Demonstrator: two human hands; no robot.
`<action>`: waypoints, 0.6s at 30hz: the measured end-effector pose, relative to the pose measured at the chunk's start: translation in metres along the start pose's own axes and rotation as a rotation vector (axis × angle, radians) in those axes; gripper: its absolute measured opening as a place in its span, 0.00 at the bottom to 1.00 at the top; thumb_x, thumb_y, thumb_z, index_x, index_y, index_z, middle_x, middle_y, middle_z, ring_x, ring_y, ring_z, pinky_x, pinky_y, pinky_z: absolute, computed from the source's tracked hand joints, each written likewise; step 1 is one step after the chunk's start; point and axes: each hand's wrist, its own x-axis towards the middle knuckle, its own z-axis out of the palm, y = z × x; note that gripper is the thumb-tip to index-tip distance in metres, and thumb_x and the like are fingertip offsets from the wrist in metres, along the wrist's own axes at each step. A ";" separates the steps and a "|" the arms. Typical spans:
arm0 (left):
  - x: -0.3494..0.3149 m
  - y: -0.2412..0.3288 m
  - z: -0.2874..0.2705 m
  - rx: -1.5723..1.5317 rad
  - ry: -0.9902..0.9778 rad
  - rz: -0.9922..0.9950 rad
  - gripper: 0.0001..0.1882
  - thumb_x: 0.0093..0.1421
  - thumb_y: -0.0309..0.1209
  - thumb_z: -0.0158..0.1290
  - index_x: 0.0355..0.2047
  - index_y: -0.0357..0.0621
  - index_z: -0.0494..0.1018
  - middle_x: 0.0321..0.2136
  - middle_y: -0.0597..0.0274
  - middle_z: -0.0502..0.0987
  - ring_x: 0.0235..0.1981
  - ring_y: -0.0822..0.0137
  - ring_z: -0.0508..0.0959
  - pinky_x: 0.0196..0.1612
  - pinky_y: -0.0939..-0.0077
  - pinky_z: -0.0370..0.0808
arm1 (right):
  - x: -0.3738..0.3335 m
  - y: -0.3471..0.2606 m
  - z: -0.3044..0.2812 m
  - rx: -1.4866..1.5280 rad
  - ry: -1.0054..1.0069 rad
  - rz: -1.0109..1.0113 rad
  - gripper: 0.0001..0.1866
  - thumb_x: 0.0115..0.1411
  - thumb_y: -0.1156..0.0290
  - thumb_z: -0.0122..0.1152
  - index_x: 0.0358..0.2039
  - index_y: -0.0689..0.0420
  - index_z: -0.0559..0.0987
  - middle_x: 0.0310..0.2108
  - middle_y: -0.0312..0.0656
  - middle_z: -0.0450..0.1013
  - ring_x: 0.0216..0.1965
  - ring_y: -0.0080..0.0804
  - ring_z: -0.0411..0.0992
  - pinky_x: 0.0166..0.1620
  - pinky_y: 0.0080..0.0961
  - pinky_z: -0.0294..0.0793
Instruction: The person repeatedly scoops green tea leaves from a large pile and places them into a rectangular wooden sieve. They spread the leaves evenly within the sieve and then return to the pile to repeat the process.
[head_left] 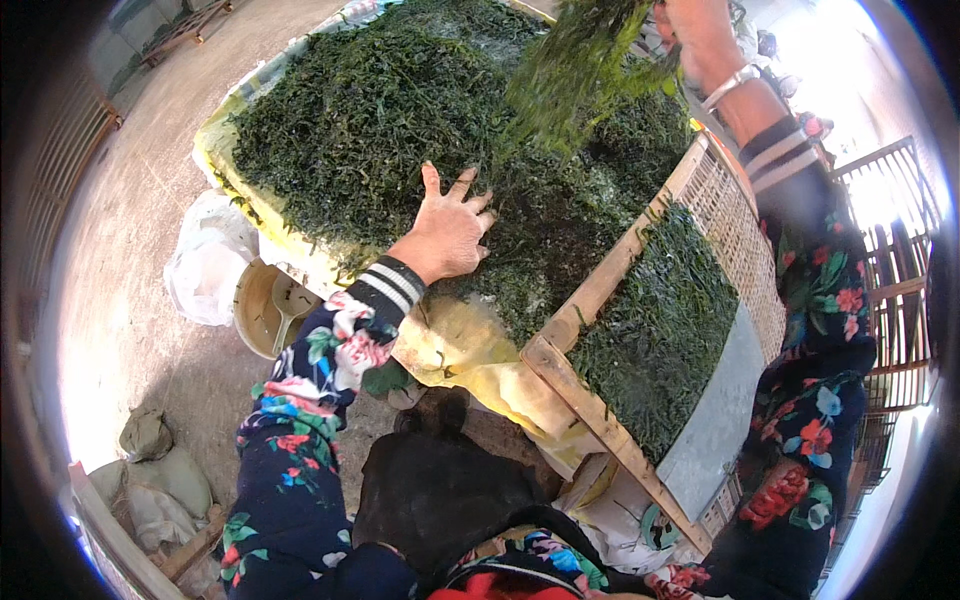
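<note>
A big heap of dark green seaweed (370, 120) lies on a yellow plastic sheet (450, 335). My left hand (450, 228) is at the near side of the heap, fingers spread and holding nothing. Up at the far right my right hand (697, 40) grips a clump of seaweed (580, 70), raised over the heap and smeared by motion; its fingers are partly hidden. To the right, a wood-framed woven rack (738, 205) leans against the heap's edge. Spread on it is a layer of seaweed (660, 330), beside a smooth grey sheet (715, 415) at its near right.
Left of the heap stand a basin (258, 305) with a ladle (290, 302) in it and a white plastic bag (208, 265). Sacks (165, 490) lie at the lower left. Slatted wooden racks (895, 260) stand at the right.
</note>
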 end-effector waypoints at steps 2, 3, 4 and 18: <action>-0.002 -0.008 -0.022 -0.025 -0.039 -0.001 0.17 0.60 0.49 0.58 0.37 0.51 0.86 0.51 0.59 0.82 0.64 0.54 0.70 0.62 0.21 0.51 | -0.010 0.010 -0.005 -0.039 -0.120 0.014 0.11 0.60 0.67 0.65 0.21 0.56 0.79 0.14 0.31 0.67 0.11 0.21 0.59 0.15 0.24 0.54; -0.003 -0.014 -0.034 -0.123 0.082 -0.013 0.18 0.60 0.49 0.57 0.24 0.51 0.83 0.27 0.60 0.83 0.41 0.54 0.84 0.52 0.35 0.69 | -0.020 0.012 -0.007 -0.057 -0.179 0.024 0.11 0.60 0.67 0.65 0.22 0.56 0.79 0.15 0.32 0.68 0.11 0.21 0.60 0.15 0.24 0.55; -0.003 -0.018 -0.044 -0.182 0.199 -0.062 0.18 0.59 0.49 0.59 0.21 0.51 0.82 0.24 0.60 0.82 0.34 0.56 0.83 0.43 0.44 0.74 | -0.029 0.012 -0.008 -0.158 -0.161 0.030 0.10 0.60 0.68 0.64 0.24 0.59 0.79 0.16 0.33 0.68 0.12 0.22 0.62 0.16 0.24 0.58; 0.095 -0.017 -0.028 -1.358 0.531 -0.188 0.13 0.63 0.36 0.59 0.37 0.37 0.82 0.29 0.54 0.85 0.31 0.62 0.82 0.42 0.65 0.77 | -0.074 -0.027 0.010 -0.173 -0.291 0.025 0.11 0.60 0.69 0.62 0.28 0.64 0.82 0.20 0.37 0.73 0.16 0.22 0.65 0.19 0.24 0.61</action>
